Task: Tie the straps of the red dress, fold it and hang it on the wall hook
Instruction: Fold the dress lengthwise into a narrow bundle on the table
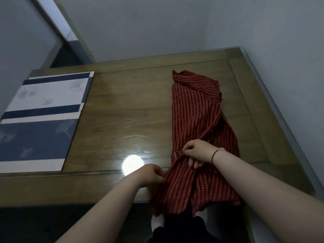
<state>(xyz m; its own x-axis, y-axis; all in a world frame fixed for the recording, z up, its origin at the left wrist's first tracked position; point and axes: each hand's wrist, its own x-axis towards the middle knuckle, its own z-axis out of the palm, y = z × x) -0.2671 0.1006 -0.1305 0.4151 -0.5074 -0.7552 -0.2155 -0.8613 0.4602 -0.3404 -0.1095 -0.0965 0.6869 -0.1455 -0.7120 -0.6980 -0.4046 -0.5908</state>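
Both hands on red dress (196, 120) lying lengthwise on desk (122, 106); left hand (152, 174) grip pinches edge, right hand (196, 153) grip pinches fabric mid-width; folding step likely; next: carry fold across, no hook visible

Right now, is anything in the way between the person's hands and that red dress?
No. Both hands are already on the dress: the left hand pinches its near left edge, and the right hand grips fabric on top. The wall hook is not in view.

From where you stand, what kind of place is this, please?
Probably a room in a home, in a corner. A glass-topped wooden table stands against plain grey walls, with a red checked dress laid on it and a blue-and-white patterned mat beside.
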